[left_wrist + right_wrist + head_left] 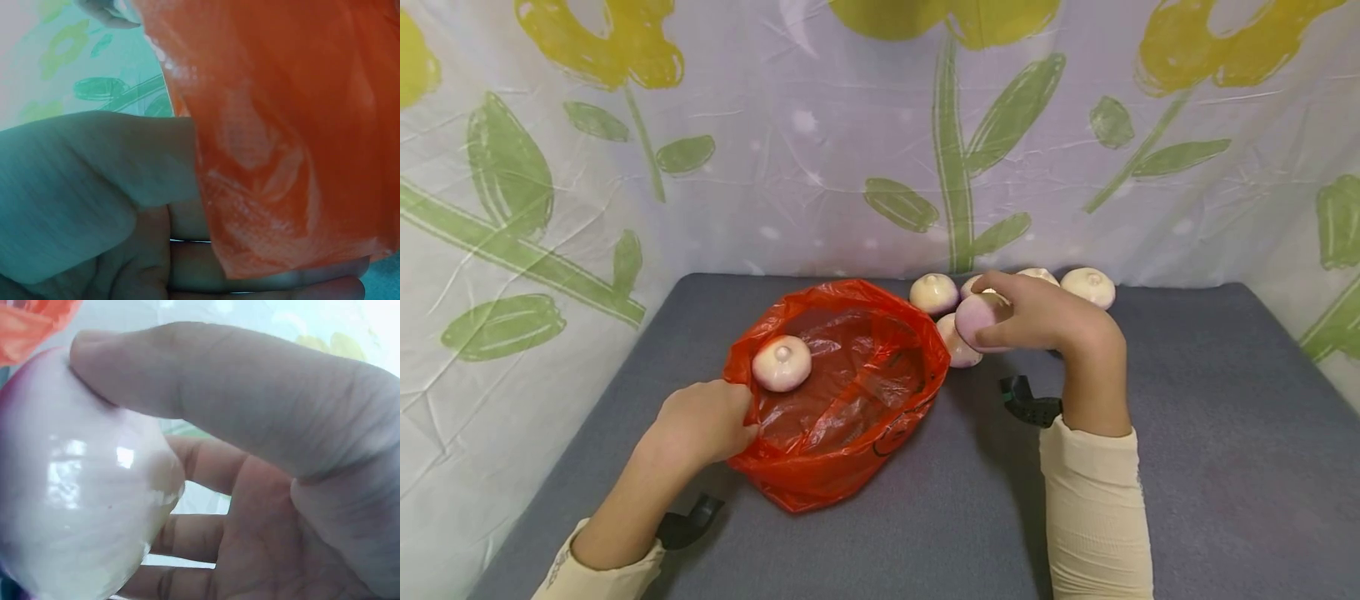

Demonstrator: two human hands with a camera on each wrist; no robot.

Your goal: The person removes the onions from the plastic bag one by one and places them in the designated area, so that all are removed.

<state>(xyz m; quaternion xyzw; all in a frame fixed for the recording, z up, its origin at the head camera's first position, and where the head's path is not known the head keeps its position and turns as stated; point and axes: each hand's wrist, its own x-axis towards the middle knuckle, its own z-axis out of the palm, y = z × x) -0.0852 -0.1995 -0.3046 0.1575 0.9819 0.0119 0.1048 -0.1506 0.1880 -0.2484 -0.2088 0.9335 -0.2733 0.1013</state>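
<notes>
My left hand [703,421] grips the left rim of a red plastic bag [820,483], which lies with its mouth spread wide. In the left wrist view the thumb [144,156] presses the bag's film [281,156] against the fingers. One glossy white-and-purple onion [782,364] sits inside the bag at its left side. To the right of the bag, my right hand [1052,312] holds another onion [976,321] between thumb and fingers. The right wrist view shows this held onion [81,481] close up, with the thumb over its upper side.
Several onions stand at the back of the grey table [1210,467], among them one onion [934,294] behind the bag's right rim and another onion [1087,287] beyond the right hand. A white flower-patterned sheet [820,150] hangs behind and at both sides.
</notes>
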